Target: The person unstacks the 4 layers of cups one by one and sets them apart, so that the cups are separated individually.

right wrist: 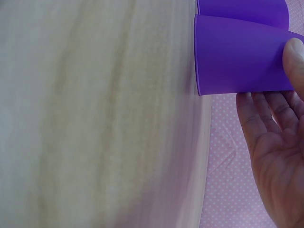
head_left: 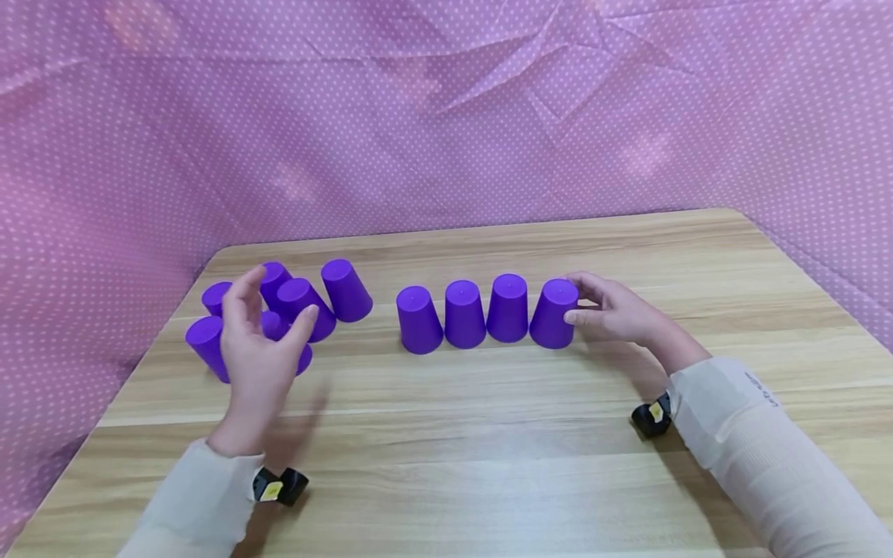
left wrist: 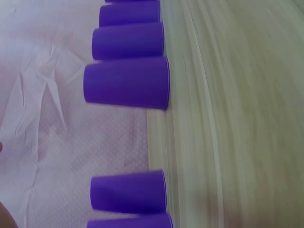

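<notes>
Purple cups stand upside down on the wooden table (head_left: 446, 449). My right hand (head_left: 617, 314) grips the cup at the right end of a row (head_left: 554, 318), thumb on its near side and fingers behind. In the right wrist view the thumb (right wrist: 295, 61) presses on that cup (right wrist: 242, 57). My left hand (head_left: 261, 356) hovers over a loose cluster of cups at the left, thumb and fingers spread apart with nothing held; it hides part of several of them. Nearest its thumb is one cup (head_left: 307, 310) of the cluster.
Left of the held cup, the row continues with three cups, the leftmost (head_left: 420, 319) a little apart from another upturned cup (head_left: 346, 291) at the cluster's right. A pink dotted cloth (head_left: 446, 116) hangs behind the table and along its sides.
</notes>
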Demonstrator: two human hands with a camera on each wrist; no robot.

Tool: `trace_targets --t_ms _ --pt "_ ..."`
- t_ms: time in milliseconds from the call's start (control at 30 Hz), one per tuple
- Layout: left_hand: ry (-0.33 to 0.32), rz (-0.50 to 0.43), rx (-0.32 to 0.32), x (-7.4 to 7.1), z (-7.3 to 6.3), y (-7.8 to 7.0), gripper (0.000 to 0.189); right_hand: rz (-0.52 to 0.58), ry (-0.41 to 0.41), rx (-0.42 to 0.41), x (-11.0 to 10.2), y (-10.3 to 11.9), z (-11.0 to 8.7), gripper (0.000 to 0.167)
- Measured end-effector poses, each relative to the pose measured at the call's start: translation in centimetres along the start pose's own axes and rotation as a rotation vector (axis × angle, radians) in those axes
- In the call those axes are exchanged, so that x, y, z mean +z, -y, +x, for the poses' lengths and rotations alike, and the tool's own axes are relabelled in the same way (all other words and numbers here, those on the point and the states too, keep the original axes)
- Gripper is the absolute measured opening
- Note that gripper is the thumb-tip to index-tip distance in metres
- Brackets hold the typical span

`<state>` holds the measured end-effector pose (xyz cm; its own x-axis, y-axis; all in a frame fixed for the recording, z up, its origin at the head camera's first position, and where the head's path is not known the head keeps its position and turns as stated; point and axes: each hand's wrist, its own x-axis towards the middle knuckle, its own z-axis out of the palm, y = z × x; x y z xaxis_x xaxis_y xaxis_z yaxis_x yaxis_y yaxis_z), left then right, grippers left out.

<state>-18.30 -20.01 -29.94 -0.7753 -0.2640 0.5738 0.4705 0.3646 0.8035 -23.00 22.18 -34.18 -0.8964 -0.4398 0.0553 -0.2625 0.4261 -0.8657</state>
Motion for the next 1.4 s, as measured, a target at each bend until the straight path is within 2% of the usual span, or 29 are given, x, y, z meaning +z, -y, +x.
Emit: trace_targets --t_ms 133,367,433,667,933,1067,1233,1400 --pt "0.073 -0.025 -0.006 1.2 -0.2 -0.2 0.06 0.008 0.001 -0.003 0.0 -0.1 -0.1 0.044" --pt "0.131 -0.058 -0.05 3.1 -0.2 -0.3 0.059 0.01 0.004 -0.01 0.0 -0.1 -0.1 0.044" --pt "0.171 -0.061 -0.063 3.7 -0.1 -0.2 0.06 0.008 0.003 -0.01 0.0 -0.2 -0.1 0.045" --pt "0.357 0.013 -0.128 6.0 -0.1 0.2 0.063 -0.007 -0.005 -0.005 -0.1 -0.3 -0.2 0.044" --pt "0.492 0.061 -0.202 7.9 -0.2 0.8 0.069 -0.004 0.0 -0.024 0.0 -0.3 0.0 0.044" --pt "0.554 0.075 -0.261 8.5 -0.2 0.9 0.072 -0.008 0.002 -0.029 0.0 -0.3 0.0 0.043" --pt "0.595 0.086 -0.309 9.1 -0.2 1.1 0.072 -0.017 -0.002 -0.025 0.0 -0.3 0.1 0.043" --pt "0.58 0.075 -0.32 9.6 -0.4 1.6 0.066 -0.02 0.002 -0.03 0.1 -0.3 0.1 0.043"
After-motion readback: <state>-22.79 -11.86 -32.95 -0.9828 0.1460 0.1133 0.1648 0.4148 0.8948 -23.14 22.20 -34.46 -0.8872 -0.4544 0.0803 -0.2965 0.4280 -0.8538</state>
